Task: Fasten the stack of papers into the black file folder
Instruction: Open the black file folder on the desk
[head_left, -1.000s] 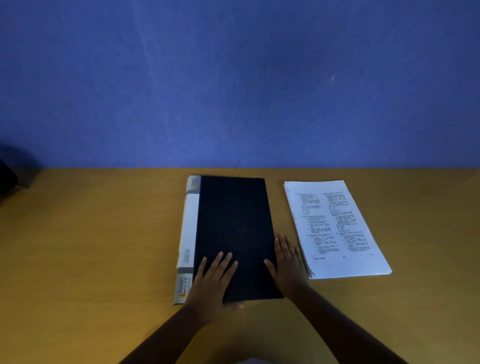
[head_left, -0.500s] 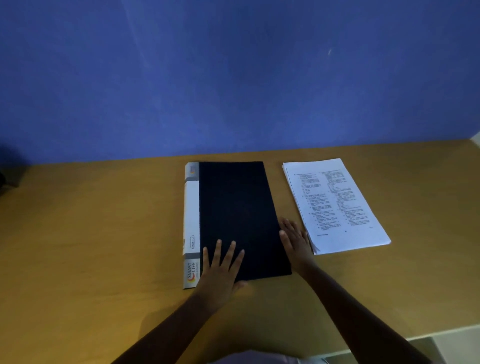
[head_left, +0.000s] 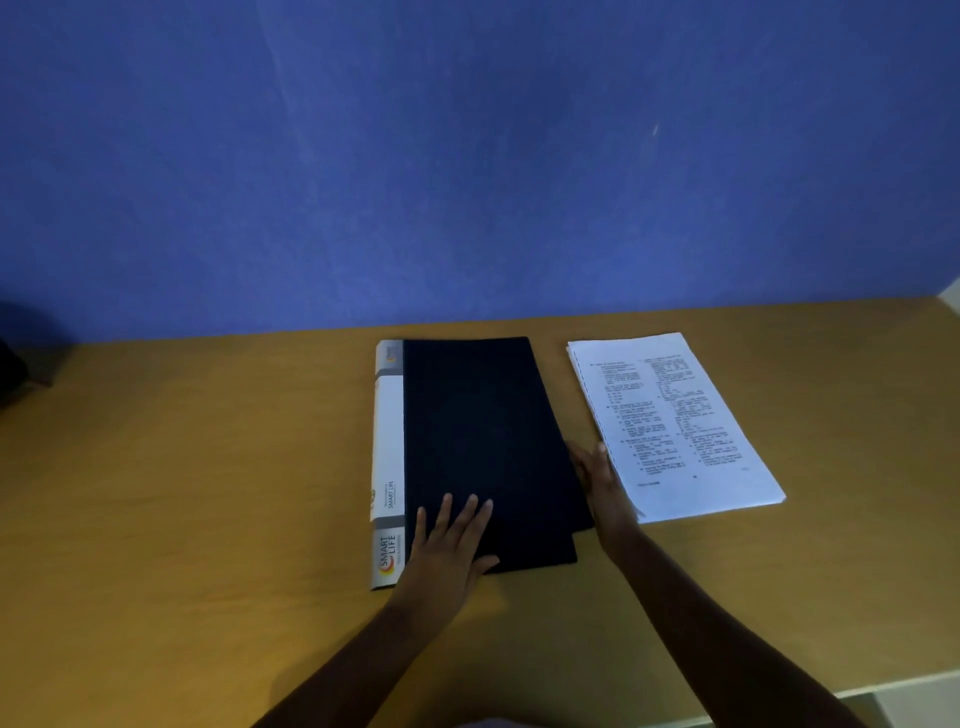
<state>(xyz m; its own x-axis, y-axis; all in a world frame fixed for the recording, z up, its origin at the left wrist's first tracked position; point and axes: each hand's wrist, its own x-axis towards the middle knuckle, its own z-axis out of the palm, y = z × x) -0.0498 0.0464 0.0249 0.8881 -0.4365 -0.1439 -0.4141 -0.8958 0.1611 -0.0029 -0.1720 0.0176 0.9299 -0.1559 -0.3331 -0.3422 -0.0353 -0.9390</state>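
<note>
Left hand (head_left: 449, 551): fingers spread flat on folder (head_left: 483, 441) | right hand (head_left: 602, 483): gripping cover's right edge | papers (head_left: 675, 421) right, touching right hand | dark object (head_left: 13, 371) far left

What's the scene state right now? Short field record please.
folder: black folder flat on the table, white spine on its left, cover just starting to lift at the right edge
papers: stack of papers lying right of the folder, not yet in it
left hand: left hand flat on the near part of the cover, fingers spread
right hand: right hand at the folder's right edge, between folder and papers, apparently lifting the cover
backdrop: blue wall
task status: nothing fastened yet
</note>
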